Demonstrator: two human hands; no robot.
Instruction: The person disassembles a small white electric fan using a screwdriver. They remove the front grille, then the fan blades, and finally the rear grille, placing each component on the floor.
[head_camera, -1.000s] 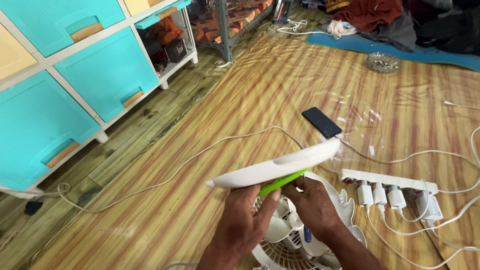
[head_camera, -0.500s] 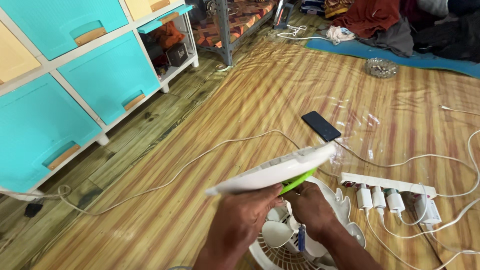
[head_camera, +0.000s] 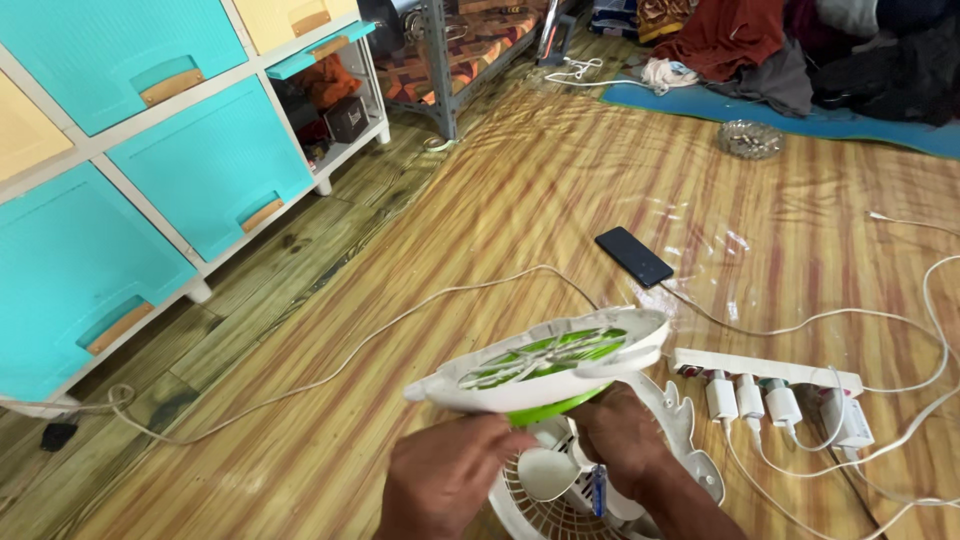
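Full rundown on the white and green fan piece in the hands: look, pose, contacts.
The fan piece is a round white plastic shell with slotted openings on top showing green inside, plus a green underside rim. It is held nearly flat, tilted slightly, above the white fan grille on the floor. The left hand grips its near edge; the right hand supports it from below.

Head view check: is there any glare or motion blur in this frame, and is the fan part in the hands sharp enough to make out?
Head view: daylight gives bright glare on the clear plastic sheet over the floor near the black phone. The white-and-green fan part is sharp enough to show its grille slots. The left hand is slightly soft at the bottom edge, the right hand clearer. The wide lens bends the turquoise drawers.
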